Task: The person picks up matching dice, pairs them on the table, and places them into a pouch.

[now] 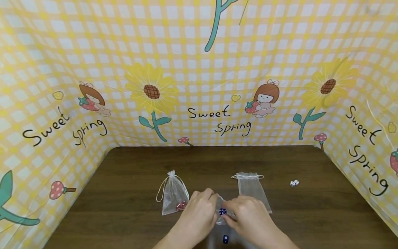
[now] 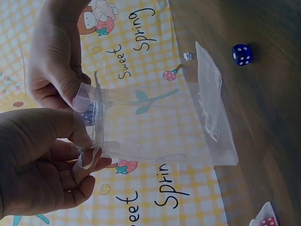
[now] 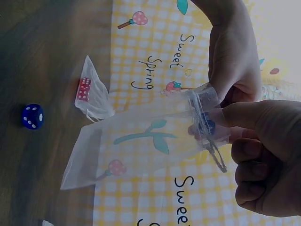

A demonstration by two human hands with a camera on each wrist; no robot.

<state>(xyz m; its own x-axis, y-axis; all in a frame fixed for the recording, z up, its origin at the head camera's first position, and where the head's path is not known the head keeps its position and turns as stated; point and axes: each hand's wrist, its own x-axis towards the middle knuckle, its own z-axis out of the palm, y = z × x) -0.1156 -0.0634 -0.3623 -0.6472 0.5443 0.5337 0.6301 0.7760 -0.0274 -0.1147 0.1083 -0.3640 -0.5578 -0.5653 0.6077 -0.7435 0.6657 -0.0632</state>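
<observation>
Before me my left hand [image 1: 199, 214] pinches the rim of a sheer white drawstring bag [image 2: 146, 127], its cord by the fingers. My right hand [image 1: 248, 212] holds a blue die [image 3: 206, 125] between thumb and finger, just inside the bag's mouth. Through the mesh the rest of the bag looks flat, hanging above the table. A second blue die [image 1: 225, 239] lies on the table near me, below the hands. To the left, a closed drawstring bag [image 1: 171, 193] with red dice [image 1: 181, 206] in it lies close by the left hand.
Another flat mesh bag [image 1: 252, 186] lies behind the right hand, partly covered by it. Two white dice [image 1: 294, 183] sit farther right on the dark wooden table [image 1: 130, 166]. A yellow checked cloth [image 1: 199, 79] encloses the back and sides.
</observation>
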